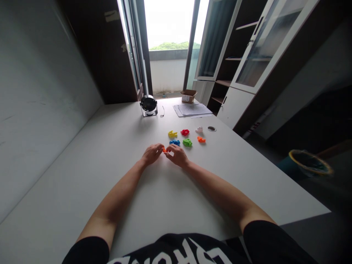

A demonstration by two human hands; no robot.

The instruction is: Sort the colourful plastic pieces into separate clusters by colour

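Note:
My left hand (pixel 152 153) and my right hand (pixel 177 156) meet over the white table, fingertips pinched on a small orange piece (pixel 164 149). Fingers cover much of it, so its kind is unclear. Just beyond my right hand lies a lumpy blue piece (pixel 174 142), partly hidden by the fingers. Near it are similar small pieces: green (pixel 187 142), yellow (pixel 172 134), red (pixel 185 132), whitish (pixel 199 129) and another orange one (pixel 201 139). They look like little clusters of plastic or clay.
A small black fan-like device (pixel 149 105) stands at the table's far left, with a thin dark item (pixel 162 111) beside it. Papers (pixel 192 109) and an open cardboard box (pixel 188 96) lie at the far right. A round cable hole (pixel 211 129) pierces the tabletop. A bin (pixel 308 163) stands right of the table.

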